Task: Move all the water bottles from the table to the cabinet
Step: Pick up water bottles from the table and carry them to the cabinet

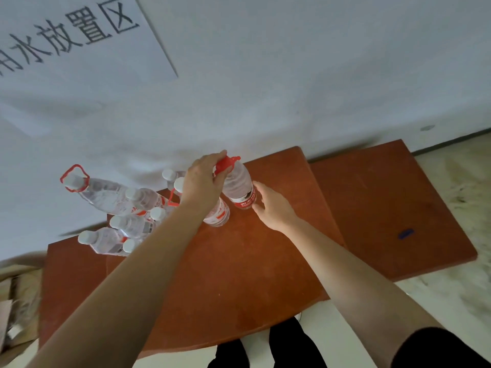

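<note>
A white wall (265, 75) is being faced, with a printed paper sign (79, 41) being displayed on it. A red-brown top (225, 274) is being occupied at its far left by a cluster of clear bottles (119, 208). Just right of the cluster, a larger bottle (237, 181) is being held upright. Whether its base is touching the top cannot be told. Its red carry handle (225, 164) is being gripped from above by the left hand (203, 181). The right hand (273, 205) is being held with straight fingers at the labelled side, clasping nothing. A small blue mark (405, 233) is being shown on the adjoining panel (385, 208).
</note>
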A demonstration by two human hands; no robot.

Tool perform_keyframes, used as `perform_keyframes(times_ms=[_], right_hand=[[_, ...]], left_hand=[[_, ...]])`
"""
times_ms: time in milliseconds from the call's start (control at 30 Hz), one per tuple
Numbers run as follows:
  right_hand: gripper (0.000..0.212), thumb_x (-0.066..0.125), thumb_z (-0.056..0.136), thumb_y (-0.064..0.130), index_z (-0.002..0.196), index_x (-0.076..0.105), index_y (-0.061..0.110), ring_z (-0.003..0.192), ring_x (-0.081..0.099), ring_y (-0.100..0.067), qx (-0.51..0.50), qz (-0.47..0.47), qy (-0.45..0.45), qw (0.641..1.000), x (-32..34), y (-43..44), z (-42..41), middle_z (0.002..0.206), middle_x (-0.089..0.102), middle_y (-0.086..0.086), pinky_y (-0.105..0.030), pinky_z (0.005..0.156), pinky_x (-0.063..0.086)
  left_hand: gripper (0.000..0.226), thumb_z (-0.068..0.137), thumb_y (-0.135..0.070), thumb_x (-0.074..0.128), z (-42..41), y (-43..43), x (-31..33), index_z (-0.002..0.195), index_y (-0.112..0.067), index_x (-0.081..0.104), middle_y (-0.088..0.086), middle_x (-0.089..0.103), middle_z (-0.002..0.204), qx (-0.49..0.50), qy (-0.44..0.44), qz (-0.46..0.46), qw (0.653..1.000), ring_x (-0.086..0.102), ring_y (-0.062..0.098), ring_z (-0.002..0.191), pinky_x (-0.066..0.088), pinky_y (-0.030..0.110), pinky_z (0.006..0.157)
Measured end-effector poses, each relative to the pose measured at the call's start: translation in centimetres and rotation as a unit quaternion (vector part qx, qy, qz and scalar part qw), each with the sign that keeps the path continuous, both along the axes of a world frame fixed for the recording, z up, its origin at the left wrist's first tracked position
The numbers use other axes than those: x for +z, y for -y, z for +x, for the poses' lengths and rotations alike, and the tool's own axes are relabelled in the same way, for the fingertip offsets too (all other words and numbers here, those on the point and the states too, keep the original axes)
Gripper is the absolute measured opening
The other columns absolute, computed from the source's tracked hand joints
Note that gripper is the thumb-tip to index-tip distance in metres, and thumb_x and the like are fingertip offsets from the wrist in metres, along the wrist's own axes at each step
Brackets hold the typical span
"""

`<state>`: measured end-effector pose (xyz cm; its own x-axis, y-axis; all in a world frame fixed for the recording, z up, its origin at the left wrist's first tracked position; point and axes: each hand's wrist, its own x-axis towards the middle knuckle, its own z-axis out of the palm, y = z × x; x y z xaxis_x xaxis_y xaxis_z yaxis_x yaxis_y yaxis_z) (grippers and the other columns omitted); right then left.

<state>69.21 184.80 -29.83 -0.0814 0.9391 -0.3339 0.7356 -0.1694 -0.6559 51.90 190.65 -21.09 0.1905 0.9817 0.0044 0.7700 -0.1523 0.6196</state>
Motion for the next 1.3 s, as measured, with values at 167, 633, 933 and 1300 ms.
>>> perform_keyframes(times_ms=[167,633,933,1300], right_hand=[[0.063,0.027,0.107,0.056,0.16,0.024,0.021,0.138,0.05,-0.032,-0.035,0.008,0.146,0.989,4.4,0.2,1.4,0.162,0.036,-0.008,-0.05,0.106,0.047],[0.068,0.024,0.104,0.064,0.162,0.021,0.029,0.154,0.019,-0.038,0.143,0.392,0.071,0.906,22.4,-2.6,-19.5,0.17,0.012,-0.012,-0.059,0.124,0.012],[0.067,0.029,0.105,0.062,0.163,0.016,0.031,0.157,0.012,-0.035,0.373,0.446,-0.024,0.813,24.9,13.7,-41.3,0.171,0.006,-0.01,-0.061,0.125,0.007],[0.07,0.026,0.103,0.065,0.163,0.015,0.031,0.158,0.004,-0.03,0.548,0.493,-0.107,0.667,30.6,43.2,-67.0,0.172,0.001,-0.007,-0.06,0.124,0.002]], left_hand=[[0.061,0.105,-0.053,0.032,-2.3,1.9,1.0,0.16,-0.032,0.017,0.011,0.02,0.166,-0.091,-0.214,-0.021,0.972,0.014,0.032,0.153,0.022,0.052,0.12],[0.065,0.103,-0.059,0.021,-25.0,18.1,18.5,0.161,-0.031,0.012,0.011,-0.008,0.169,0.317,-0.321,0.205,0.869,-0.011,0.03,0.155,-0.001,0.06,0.122],[0.066,0.102,-0.059,0.025,-38.0,40.7,20.8,0.16,-0.027,0.02,0.014,-0.001,0.168,0.522,-0.337,0.166,0.766,-0.006,0.033,0.155,0.002,0.061,0.122],[0.067,0.104,-0.061,0.021,-53.3,73.4,21.2,0.161,-0.027,0.017,0.017,0.002,0.168,0.661,-0.391,0.135,0.626,-0.002,0.037,0.155,0.009,0.068,0.118]])
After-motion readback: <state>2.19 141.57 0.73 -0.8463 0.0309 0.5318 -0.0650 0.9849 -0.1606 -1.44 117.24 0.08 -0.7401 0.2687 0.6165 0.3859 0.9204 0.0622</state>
